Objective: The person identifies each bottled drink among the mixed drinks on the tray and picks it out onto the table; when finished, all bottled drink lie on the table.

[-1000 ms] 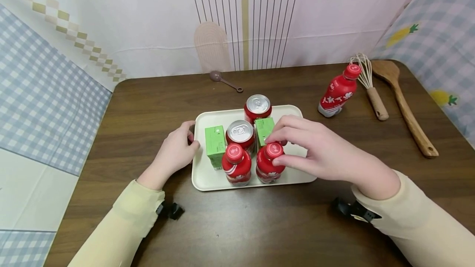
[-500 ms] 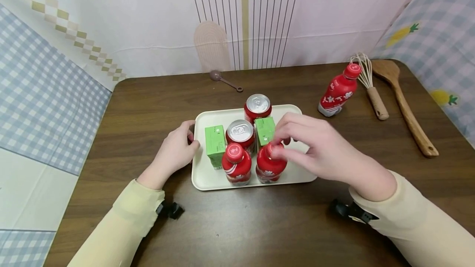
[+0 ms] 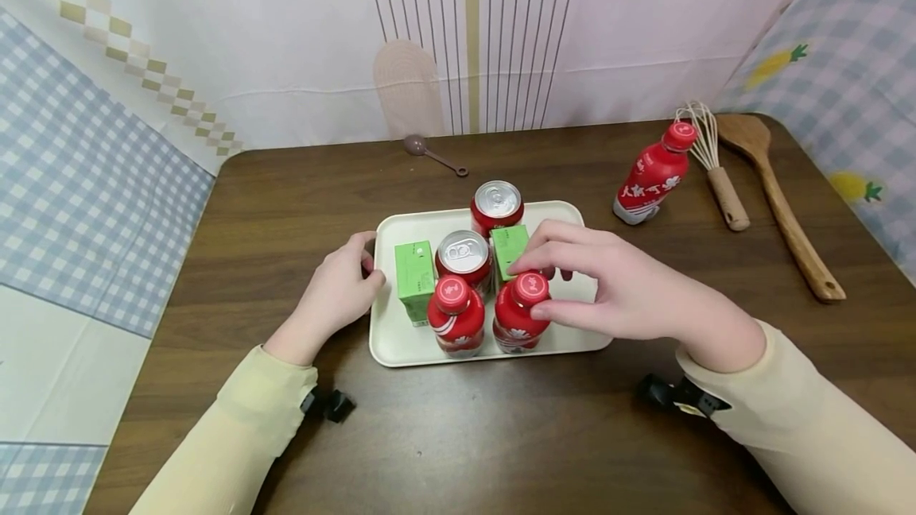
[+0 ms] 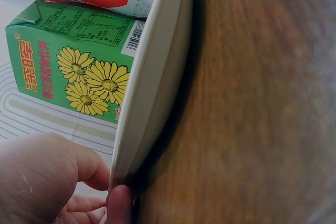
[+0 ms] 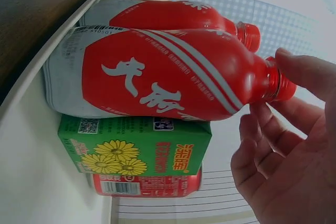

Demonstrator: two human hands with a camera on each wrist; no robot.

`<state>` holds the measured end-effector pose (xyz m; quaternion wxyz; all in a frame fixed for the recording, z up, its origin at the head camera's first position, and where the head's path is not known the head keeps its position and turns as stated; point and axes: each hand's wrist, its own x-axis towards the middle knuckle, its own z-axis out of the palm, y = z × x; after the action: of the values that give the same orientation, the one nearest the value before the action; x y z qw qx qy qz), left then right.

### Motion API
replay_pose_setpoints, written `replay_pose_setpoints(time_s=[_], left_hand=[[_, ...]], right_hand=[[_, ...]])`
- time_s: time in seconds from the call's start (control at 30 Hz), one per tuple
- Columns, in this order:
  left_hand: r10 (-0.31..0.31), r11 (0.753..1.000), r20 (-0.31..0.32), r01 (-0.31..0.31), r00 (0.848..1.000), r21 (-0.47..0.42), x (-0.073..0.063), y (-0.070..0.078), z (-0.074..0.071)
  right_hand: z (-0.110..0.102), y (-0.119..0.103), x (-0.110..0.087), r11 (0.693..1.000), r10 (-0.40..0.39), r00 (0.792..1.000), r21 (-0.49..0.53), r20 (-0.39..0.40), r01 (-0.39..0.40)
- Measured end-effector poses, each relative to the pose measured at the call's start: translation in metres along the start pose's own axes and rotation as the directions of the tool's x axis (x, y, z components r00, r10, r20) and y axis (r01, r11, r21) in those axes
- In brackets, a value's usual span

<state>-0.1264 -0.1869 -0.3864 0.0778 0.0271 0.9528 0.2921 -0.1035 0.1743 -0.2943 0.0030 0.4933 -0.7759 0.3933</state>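
A dark wood-grained table is backed by a white, line-printed cloth and flanked on both sides by blue-checked fabric.

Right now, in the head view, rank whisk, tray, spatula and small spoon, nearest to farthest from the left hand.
1. Tray: left rim in the left hand.
2. Small spoon: beyond the tray.
3. Whisk: far right.
4. Spatula: right of the whisk.

tray, bottle, utensils on table

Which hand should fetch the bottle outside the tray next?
Probably the right hand, nearer that bottle, though it pinches another bottle by the cap; the left hand grips the tray by its left edge.
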Motion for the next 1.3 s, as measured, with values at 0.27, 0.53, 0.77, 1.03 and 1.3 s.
replay_pose_setpoints(time_s=[0.27,0.53,0.77,1.03,1.3], left_hand=[[0.002,1.000,-0.007,-0.001,1.000,0.007,0.0003,-0.0013,0.0007],[0.002,1.000,-0.005,-0.002,1.000,0.006,0.0001,-0.0008,0.0002],[0.004,1.000,-0.003,-0.004,1.000,0.005,0.0002,-0.0003,0.0004],[0.007,1.000,-0.011,-0.007,1.000,0.013,0.0001,-0.0005,0.0008],[0.012,1.000,-0.013,-0.012,1.000,0.021,0.0009,-0.0013,0.0016]], right_hand=[[0.0006,0.0038,0.0000,0.998,0.022,0.999,0.058,0.024,-0.024],[0.0054,-0.0003,0.0016,0.998,0.061,0.998,-0.006,-0.024,-0.061],[0.0025,0.0008,0.0006,0.998,0.060,0.998,0.025,0.027,-0.061],[0.0028,0.0044,0.0013,0.996,0.069,0.996,0.047,0.053,-0.072],[0.0091,0.0031,0.0018,0.996,0.089,0.996,-0.025,-0.022,-0.090]])
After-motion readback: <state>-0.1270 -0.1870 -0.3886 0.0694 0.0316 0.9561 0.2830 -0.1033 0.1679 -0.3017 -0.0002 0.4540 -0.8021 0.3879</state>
